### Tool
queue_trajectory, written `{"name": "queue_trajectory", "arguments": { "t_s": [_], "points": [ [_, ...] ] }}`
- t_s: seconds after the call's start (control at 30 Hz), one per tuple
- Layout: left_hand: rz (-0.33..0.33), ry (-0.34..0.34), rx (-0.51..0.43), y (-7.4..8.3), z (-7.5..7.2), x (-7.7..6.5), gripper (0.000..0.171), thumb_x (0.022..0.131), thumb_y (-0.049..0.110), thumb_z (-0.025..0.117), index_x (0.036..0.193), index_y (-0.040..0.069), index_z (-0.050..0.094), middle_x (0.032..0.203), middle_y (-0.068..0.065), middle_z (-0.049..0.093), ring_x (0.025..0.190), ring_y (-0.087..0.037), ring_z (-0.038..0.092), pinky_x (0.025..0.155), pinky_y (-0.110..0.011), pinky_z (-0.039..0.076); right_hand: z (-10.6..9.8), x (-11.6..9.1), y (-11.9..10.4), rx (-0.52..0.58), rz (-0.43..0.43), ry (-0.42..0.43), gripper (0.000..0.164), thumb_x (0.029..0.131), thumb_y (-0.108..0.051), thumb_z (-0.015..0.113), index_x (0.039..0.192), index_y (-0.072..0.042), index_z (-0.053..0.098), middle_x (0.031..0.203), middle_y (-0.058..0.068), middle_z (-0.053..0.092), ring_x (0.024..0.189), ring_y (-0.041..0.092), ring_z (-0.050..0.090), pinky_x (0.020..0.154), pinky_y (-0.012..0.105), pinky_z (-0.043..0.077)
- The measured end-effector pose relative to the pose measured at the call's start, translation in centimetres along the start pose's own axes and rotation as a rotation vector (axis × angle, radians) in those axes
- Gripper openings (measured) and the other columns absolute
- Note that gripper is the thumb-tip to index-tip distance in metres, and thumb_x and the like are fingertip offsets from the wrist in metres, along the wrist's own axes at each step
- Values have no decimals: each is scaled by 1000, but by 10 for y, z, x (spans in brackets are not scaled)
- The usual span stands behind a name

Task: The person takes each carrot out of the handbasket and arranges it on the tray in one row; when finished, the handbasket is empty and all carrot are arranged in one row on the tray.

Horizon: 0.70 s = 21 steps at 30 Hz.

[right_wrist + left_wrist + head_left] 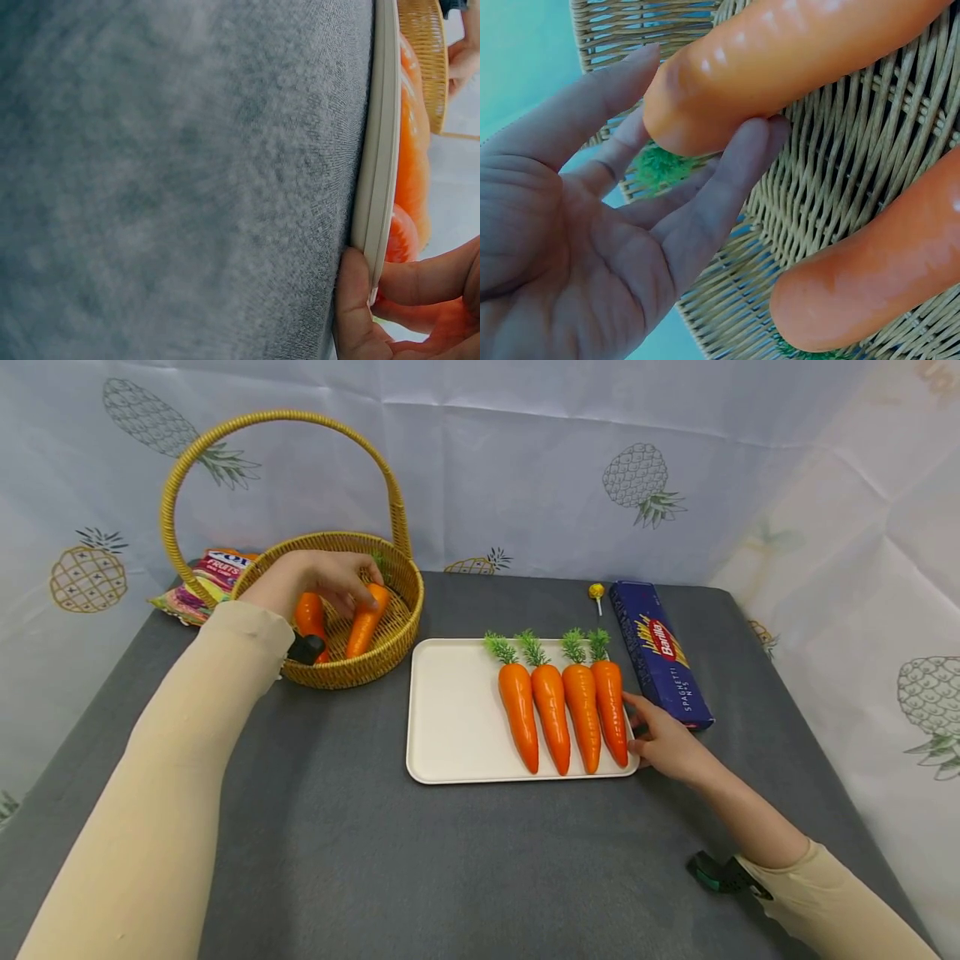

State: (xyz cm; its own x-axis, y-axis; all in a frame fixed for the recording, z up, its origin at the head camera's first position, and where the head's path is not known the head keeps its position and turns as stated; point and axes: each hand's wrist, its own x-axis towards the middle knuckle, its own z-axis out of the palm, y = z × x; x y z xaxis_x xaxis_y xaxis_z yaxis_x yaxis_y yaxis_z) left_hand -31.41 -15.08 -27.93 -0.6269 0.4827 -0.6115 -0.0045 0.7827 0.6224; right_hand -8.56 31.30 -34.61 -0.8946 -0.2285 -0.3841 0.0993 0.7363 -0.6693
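Observation:
My left hand (337, 578) reaches into the yellow wicker basket (352, 675) and holds an orange carrot (367, 622) by its thick, leafy end. In the left wrist view the thumb lies on one side of this carrot (780, 67) and the fingers on the other. A second carrot (862, 289) lies beside it in the basket, apart from the hand. At the right, my right hand (667, 742) pinches the right edge of the cream tray (453, 718) between thumb and fingers. Several carrots (551, 714) with green tops lie side by side on the tray's right half.
Right of the tray lies a blue spaghetti box (660, 656), with a yellow lollipop (596, 592) near its far end. A colourful fruit sweets bag (206, 581) sits behind the basket's left side. The tall basket handle (285, 416) arches above. A pineapple-print cloth (495, 468) hangs behind the grey table (465, 860).

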Motion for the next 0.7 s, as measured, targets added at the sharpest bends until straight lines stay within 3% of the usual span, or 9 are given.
{"name": "queue_trajectory", "arguments": {
  "t_s": [0.2,0.43,0.7],
  "points": [
    [16,78,40,2,0,-2,50,96,18,63,133,-1,35,122,-15,48,80,-13,65,80,-31,61,0,0,-1,-5,0,-1,78,91,4,57,155,7,14,125,34,49,87,21,62,68,34,63],
    [43,145,77,3,1,-2,40,96,20,64,121,-1,42,112,-13,53,77,-16,68,81,-39,63,0,1,-1,10,0,1,78,91,4,57,155,6,13,126,34,49,88,22,62,68,32,63],
    [77,137,62,6,0,-3,36,96,18,64,119,0,44,114,-11,55,84,-16,66,81,-37,62,0,1,1,9,-1,-3,78,91,4,57,155,7,12,125,34,48,89,22,62,69,33,63]
  ]
}}
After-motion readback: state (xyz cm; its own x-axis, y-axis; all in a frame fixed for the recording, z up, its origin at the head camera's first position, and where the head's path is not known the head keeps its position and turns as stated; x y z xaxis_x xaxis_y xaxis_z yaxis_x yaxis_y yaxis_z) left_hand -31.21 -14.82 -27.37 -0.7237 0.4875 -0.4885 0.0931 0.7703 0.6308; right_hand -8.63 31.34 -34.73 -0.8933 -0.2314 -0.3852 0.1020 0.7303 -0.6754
